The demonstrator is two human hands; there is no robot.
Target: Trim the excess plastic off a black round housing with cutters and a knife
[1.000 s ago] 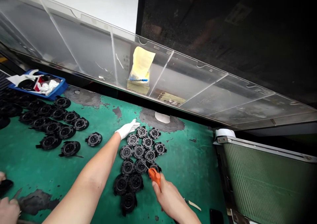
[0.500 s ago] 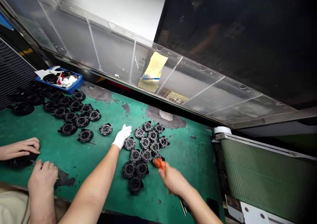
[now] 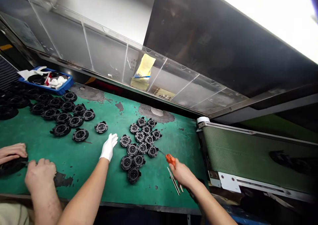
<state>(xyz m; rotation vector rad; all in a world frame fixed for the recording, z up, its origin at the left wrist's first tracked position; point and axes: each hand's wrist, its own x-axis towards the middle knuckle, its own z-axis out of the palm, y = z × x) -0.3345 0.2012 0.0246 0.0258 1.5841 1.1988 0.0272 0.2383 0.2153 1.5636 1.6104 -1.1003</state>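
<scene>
- Head view, nearest edge: a co-worker's two hands sit at our lower left. The co-worker's right hand (image 3: pixel 39 172) is curled on the green table (image 3: pixel 81 158), and the co-worker's left hand (image 3: pixel 12 150) rests on a black part (image 3: pixel 11 165) at the frame edge.
- Our right hand (image 3: pixel 182 173) is closed around an orange-handled tool (image 3: pixel 170 158), whose thin tip points toward the cluster of black discs (image 3: pixel 139 143). We cannot tell whether the tip touches a disc.
- Just beside that hand, a pair of tweezers (image 3: pixel 174 182) lies flat on the mat, slanting toward the table's front edge.
- Our left hand (image 3: pixel 108 147), in a white glove, lies with fingers spread and holds nothing. It rests on the mat just left of the cluster, close to the nearest disc but apart from it.
- The cluster itself sits mid-table between our two hands, its round discs packed edge to edge in loose rows.
- A single disc (image 3: pixel 101 127) lies alone beyond the gloved hand, between the cluster and a second group of discs (image 3: pixel 64 115) spread toward the far left.
- On the right, a green conveyor belt (image 3: pixel 248 152) runs alongside the table, with a dark part on it near the frame edge.
- At the far left, a blue bin (image 3: pixel 61 87) holds white cloth and dark items.
- Farthest back, a clear plastic shield (image 3: pixel 104 56) slopes over the table, with a yellow paper (image 3: pixel 144 67) behind it.
</scene>
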